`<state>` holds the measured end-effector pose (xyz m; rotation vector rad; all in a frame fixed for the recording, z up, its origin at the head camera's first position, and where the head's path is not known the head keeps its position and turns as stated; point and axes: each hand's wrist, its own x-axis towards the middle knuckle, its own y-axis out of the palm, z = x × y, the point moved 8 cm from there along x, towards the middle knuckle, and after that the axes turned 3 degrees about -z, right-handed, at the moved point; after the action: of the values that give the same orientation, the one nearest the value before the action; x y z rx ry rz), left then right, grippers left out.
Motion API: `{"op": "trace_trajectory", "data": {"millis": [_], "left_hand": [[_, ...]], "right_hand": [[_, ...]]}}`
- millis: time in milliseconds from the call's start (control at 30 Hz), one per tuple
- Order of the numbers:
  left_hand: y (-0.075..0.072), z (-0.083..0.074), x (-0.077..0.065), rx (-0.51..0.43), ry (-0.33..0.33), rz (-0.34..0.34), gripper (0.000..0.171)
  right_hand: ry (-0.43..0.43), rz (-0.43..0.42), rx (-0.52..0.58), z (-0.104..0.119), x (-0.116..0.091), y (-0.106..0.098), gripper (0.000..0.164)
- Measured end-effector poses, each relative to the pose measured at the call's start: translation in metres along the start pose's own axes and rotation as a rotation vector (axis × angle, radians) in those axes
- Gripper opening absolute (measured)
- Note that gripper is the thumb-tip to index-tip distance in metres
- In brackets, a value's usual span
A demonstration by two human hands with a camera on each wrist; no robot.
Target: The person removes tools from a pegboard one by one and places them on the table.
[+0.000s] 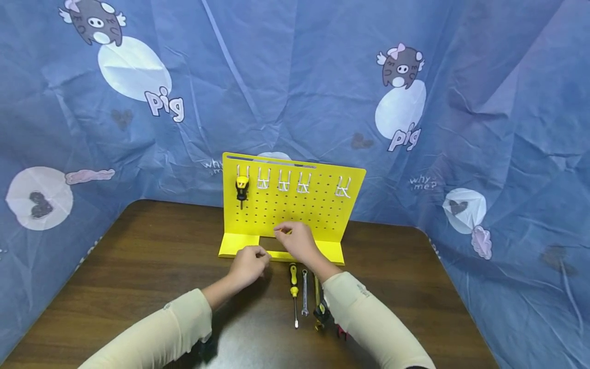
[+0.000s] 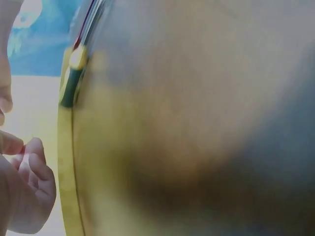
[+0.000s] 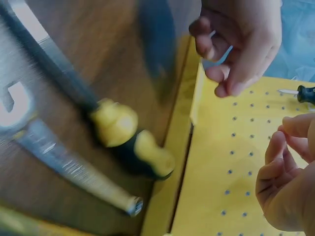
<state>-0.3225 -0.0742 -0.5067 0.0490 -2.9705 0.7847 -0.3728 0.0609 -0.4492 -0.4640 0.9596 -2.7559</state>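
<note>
My right hand [image 1: 300, 242] is over the front of a yellow pegboard [image 1: 281, 207], its thumb and forefinger tips close together with nothing visible between them. Left of it, my left hand [image 1: 249, 265] hovers by the board's base lip, fingers loosely bent, holding nothing visible. The right wrist view has my left hand [image 3: 241, 44] at the top and my right hand [image 3: 290, 172] at lower right. On the table before the board lie a yellow-and-black screwdriver [image 1: 294, 281] and an open-ended wrench [image 1: 304, 293]. A stubby screwdriver [image 1: 241, 188] hangs at the board's upper left.
Several white wire hooks [image 1: 283, 182] line the board's upper part. A yellow-handled tool [image 1: 317, 294] and a red-tipped item [image 1: 341, 332] lie partly behind my right sleeve [image 1: 369, 318]. Blue fabric [image 1: 295, 77] printed with pigs hangs behind the brown table [image 1: 175, 241].
</note>
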Motion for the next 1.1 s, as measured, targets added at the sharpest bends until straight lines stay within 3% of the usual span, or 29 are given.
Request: {"op": "trace_trajectory", "data": {"millis": [167, 367, 600, 867, 1100], "left_hand": [[-0.023, 0.007, 0.019, -0.023, -0.029, -0.059, 0.015], [-0.047, 0.012, 0.033, -0.005, -0.039, -0.158, 0.014], [-0.073, 0.017, 0.048, -0.024, -0.041, -0.236, 0.019], [-0.087, 0.023, 0.061, -0.098, -0.087, -0.236, 0.030], [-0.091, 0.016, 0.068, -0.136, -0.038, -0.243, 0.033]], "right_hand": [[-0.047, -0.062, 0.011, 0.020, 0.014, -0.001, 0.016], [-0.069, -0.114, 0.098, 0.031, 0.025, 0.002, 0.018], [-0.079, -0.099, 0.205, 0.044, 0.031, 0.011, 0.030], [-0.179, -0.119, 0.165, 0.070, 0.040, 0.019, 0.041], [-0.182, -0.129, 0.009, 0.083, 0.051, 0.024, 0.062]]}}
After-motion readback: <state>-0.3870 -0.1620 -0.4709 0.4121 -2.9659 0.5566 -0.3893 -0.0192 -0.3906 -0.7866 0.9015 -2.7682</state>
